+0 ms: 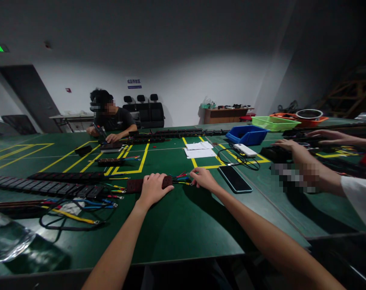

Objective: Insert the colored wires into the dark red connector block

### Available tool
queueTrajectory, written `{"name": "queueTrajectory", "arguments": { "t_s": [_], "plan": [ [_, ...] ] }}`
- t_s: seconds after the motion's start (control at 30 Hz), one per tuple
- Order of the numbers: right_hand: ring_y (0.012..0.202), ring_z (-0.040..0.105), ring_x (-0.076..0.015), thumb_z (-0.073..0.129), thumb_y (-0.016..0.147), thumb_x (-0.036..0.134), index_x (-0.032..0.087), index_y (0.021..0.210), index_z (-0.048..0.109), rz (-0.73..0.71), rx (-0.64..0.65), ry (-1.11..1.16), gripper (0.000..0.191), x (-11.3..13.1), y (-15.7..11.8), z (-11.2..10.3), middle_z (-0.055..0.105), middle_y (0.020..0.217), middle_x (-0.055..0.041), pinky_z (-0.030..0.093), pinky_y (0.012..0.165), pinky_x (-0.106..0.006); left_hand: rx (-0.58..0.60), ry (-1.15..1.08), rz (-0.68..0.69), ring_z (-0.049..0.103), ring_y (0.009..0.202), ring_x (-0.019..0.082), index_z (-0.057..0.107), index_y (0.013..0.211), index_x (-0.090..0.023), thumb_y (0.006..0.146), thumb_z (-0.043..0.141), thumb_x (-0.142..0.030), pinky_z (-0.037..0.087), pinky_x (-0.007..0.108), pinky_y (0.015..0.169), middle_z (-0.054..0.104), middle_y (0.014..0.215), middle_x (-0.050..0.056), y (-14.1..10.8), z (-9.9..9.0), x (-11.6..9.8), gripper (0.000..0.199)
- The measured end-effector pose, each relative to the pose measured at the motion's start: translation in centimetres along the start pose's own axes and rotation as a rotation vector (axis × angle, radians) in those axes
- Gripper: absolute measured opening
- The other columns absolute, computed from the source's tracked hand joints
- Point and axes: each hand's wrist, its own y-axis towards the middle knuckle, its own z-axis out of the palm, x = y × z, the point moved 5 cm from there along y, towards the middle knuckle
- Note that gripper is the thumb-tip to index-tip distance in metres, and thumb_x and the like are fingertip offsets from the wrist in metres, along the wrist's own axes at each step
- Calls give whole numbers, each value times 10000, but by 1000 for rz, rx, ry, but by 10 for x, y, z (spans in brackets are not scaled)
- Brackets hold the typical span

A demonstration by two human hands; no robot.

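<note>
A dark red-brown block [134, 185] lies on the green table, with coloured wires [182, 177] coming out of its right end. My left hand [154, 187] rests over the block, its fingers bent across the top and its thumb stretched to the right. At the wire ends, my right hand [202, 179] has thumb and fingers pinched together around the tips. Exactly which wire end is between the fingers is too small to tell. A phone [235, 179] lies just right of my right hand.
Rows of black modules [52, 187] and loose cables fill the left side. A plastic bag [7, 237] is near left. Behind are papers [200, 150], a white power bank [245, 150] and a blue bin [247, 135]. People work across the table and at right.
</note>
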Motion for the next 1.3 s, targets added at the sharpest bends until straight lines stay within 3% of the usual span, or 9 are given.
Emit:
{"name": "queueTrajectory", "arguments": {
  "t_s": [0.27, 0.6, 0.83, 1.1, 1.3],
  "plan": [
    [458, 603, -86, 537, 900, 309, 206, 943, 690, 26, -124, -112, 189, 4, -4, -11, 745, 808, 0, 398, 511, -202, 20, -10, -8, 570, 1050, 284, 617, 1196, -240, 898, 510, -651, 352, 410, 915, 670, 1129, 96, 0, -1, 0, 518],
    [420, 596, -96, 529, 887, 320, 177, 905, 643, -34, -160, 135, 184, 8, -2, -8, 745, 748, -21, 413, 436, -187, 14, 0, -12, 569, 1058, 294, 622, 1196, -244, 894, 520, -647, 350, 420, 915, 671, 1117, 95, 0, -1, -1, 513],
    [438, 609, -77, 525, 871, 285, 202, 929, 661, -19, -191, 34, 170, 8, -4, -13, 754, 836, 0, 446, 507, -186, 27, -4, -18, 564, 1063, 293, 619, 1200, -246, 896, 505, -657, 353, 418, 918, 670, 1134, 98, 0, -1, -1, 524],
    [393, 588, -89, 590, 804, 287, 162, 982, 641, -13, -142, 333, 223, 11, -3, -4, 748, 848, -42, 394, 387, -183, 5, -4, -3, 567, 1052, 292, 618, 1186, -243, 893, 520, -651, 353, 416, 914, 670, 1118, 92, 0, 0, 0, 512],
    [406, 559, -67, 566, 830, 344, 158, 1019, 611, -88, -64, 545, 269, 26, -8, -9, 754, 1006, -85, 459, 414, -200, -6, -14, 5, 574, 1036, 286, 618, 1195, -237, 901, 504, -659, 352, 412, 914, 669, 1112, 91, 0, 0, 0, 527]
  ]
}}
